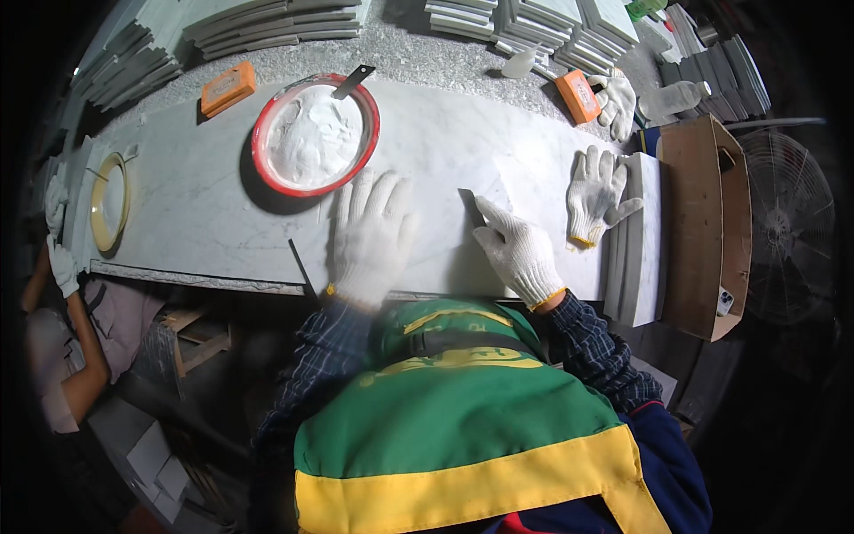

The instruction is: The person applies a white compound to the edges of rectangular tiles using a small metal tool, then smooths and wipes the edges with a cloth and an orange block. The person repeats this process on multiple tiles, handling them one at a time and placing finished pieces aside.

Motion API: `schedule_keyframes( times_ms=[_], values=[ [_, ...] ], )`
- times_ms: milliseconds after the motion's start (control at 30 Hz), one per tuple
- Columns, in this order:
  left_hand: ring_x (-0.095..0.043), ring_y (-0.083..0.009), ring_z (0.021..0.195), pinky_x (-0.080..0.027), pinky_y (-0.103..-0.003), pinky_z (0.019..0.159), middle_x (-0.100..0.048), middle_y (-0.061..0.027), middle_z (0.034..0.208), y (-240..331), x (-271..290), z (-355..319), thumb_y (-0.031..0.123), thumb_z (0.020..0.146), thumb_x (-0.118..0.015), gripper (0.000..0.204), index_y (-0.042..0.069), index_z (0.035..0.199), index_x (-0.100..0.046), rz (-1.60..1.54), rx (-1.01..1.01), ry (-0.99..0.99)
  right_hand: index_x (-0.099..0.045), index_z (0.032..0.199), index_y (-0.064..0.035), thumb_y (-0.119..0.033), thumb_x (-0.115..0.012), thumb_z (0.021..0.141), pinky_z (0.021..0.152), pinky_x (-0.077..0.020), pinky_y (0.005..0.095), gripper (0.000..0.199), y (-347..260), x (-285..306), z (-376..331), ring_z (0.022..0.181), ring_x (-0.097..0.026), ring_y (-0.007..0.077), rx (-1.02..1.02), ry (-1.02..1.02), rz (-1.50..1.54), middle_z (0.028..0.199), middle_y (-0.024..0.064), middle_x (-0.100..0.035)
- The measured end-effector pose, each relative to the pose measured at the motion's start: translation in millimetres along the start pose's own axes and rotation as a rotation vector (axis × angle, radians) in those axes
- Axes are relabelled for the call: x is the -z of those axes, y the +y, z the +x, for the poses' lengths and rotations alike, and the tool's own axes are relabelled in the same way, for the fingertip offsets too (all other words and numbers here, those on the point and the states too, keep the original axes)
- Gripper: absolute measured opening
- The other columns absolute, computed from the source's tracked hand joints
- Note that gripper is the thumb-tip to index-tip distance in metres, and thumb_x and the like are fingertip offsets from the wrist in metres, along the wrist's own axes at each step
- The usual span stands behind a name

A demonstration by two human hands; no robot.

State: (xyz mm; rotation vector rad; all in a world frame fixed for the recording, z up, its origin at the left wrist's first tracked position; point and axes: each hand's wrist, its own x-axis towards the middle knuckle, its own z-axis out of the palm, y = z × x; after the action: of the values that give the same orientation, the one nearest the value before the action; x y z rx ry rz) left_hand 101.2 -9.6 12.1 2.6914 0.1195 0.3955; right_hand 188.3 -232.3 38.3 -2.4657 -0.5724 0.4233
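Note:
My left hand [372,233], in a white knit glove, lies flat with fingers spread on a white marble slab [205,196]. Just to its right, my right hand [516,252], also gloved, pinches a small metal scraper blade [470,205] with its tip set on the slab. Behind my left hand a red bowl [259,133] holds white paste [311,138], and a metal spatula [353,80] leans on its far rim. A thin dark strip [299,263] lies by the slab's near edge, left of my left hand.
A loose white glove [598,191] lies on the slab beside stacked tiles [639,240]. Orange blocks [228,87] [578,95], more gloves [616,102] and a plastic bottle [672,96] sit behind. A cardboard box [703,222] and fan [787,222] stand right. A co-worker's gloved hands [60,258] work left, near a yellow ring [108,200].

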Motion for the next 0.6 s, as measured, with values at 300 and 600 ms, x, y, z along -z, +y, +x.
schedule_keyframes(
  times_ms=[300,600],
  values=[
    [-0.046,-0.0402,0.142,-0.031,-0.054,0.124,-0.059,-0.0141,0.146,-1,1,2,0.026,0.097,-0.064,0.052,0.002,0.142,-0.061,0.015,-0.001,-0.053,-0.069,0.135,-0.0039,-0.015,-0.077,0.09,0.085,-0.0592,0.0385,0.047,-6,2,7,0.099,-0.077,0.0363,-0.019,-0.058,0.03,0.107,0.0251,-0.075],
    [-0.046,-0.0399,0.143,-0.032,-0.054,0.124,-0.059,-0.014,0.146,-2,2,4,0.024,0.096,-0.065,0.051,0.001,0.141,-0.061,-0.012,-0.005,-0.049,-0.067,0.139,-0.0171,-0.021,-0.066,0.094,0.073,-0.0578,0.0458,0.045,6,-5,17,0.081,-0.073,0.0381,0.126,-0.052,0.036,0.091,0.0202,-0.074]
  ],
)
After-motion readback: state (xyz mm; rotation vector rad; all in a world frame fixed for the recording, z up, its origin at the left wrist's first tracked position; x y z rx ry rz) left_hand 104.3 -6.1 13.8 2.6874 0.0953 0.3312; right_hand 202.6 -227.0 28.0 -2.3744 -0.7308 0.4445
